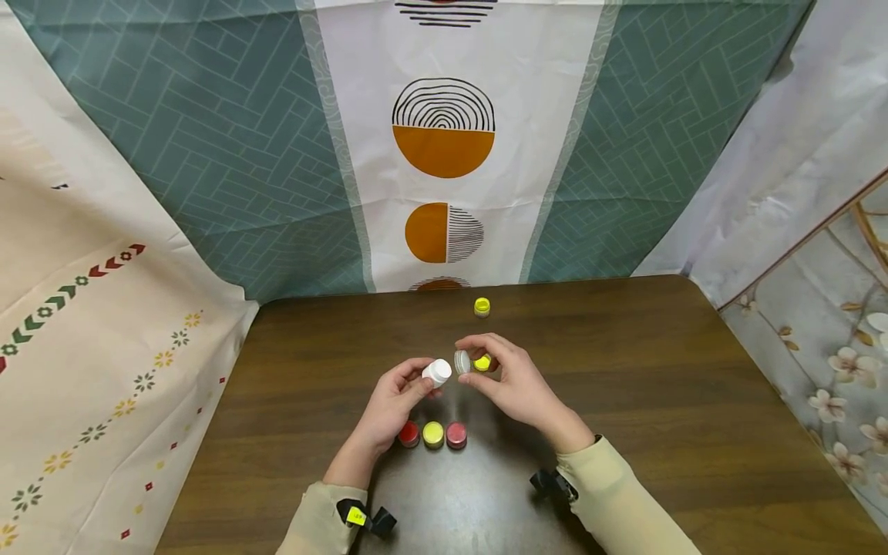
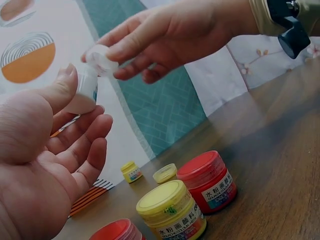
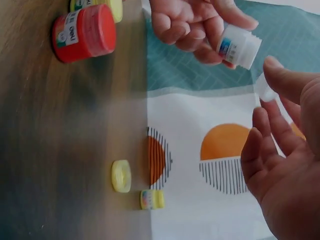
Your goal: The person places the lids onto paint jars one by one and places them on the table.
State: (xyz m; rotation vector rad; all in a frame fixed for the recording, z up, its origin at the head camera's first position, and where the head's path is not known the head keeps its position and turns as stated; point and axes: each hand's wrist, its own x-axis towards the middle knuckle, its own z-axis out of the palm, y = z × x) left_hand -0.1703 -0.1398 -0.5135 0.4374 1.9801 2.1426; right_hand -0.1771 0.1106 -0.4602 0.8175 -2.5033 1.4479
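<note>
My left hand point(image 1: 388, 405) grips a small white paint jar point(image 1: 438, 373) between thumb and fingers, tilted with its mouth towards the right. Facing it, my right hand point(image 1: 520, 385) pinches a pale, translucent lid point(image 1: 462, 362) between thumb and fingertips, on edge. In the head view a narrow gap separates lid and jar. The jar's printed label point(image 3: 228, 49) shows in the right wrist view. Both hands are above the table, and the remaining fingers of each are loosely bent.
Nearer me stand a red paint jar point(image 1: 409, 434), a yellow one point(image 1: 433, 435) and a darker red one point(image 1: 456, 435) in a row. A loose yellow lid point(image 3: 121, 176) lies beyond the hands, with a small yellow jar point(image 1: 482, 307) near the wooden table's point(image 1: 597, 347) back edge.
</note>
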